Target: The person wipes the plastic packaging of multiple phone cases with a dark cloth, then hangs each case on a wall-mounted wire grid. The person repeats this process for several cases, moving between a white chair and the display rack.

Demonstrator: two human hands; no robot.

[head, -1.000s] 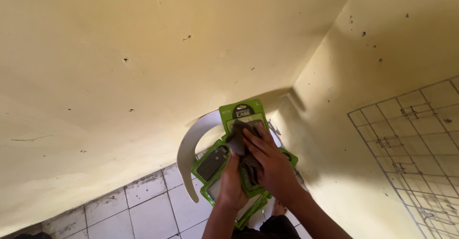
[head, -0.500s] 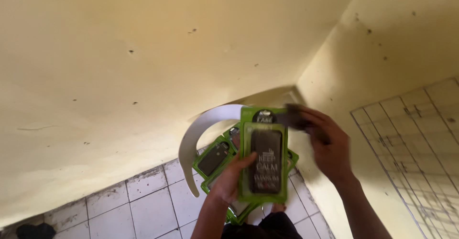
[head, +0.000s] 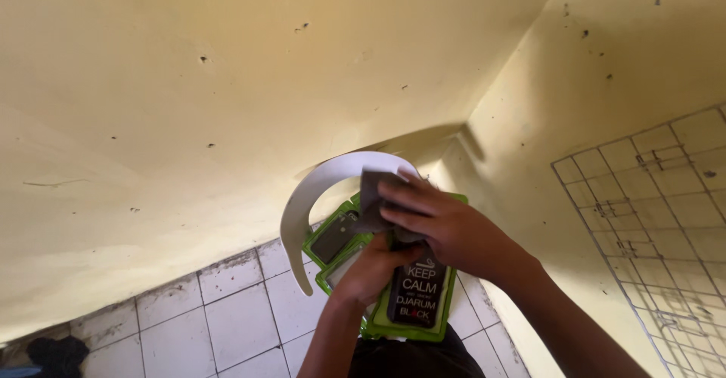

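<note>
Against yellow walls [head: 189,83] and white floor tiles [head: 227,317], right hand [head: 446,227] apparently presses a grey cloth [head: 372,196] onto green-edged packs [head: 416,302] gripped by left hand [head: 374,268].

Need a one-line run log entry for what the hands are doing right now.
left hand: holds green package | right hand: presses grey cloth on package top | below: more green packages, white curved piece

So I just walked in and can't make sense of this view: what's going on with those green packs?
A person holds a green-edged pack with a dark case in it in the left hand. The right hand presses a grey cloth on its top. More packs lie beneath on a white curved chair, in a yellow-walled corner.
</note>
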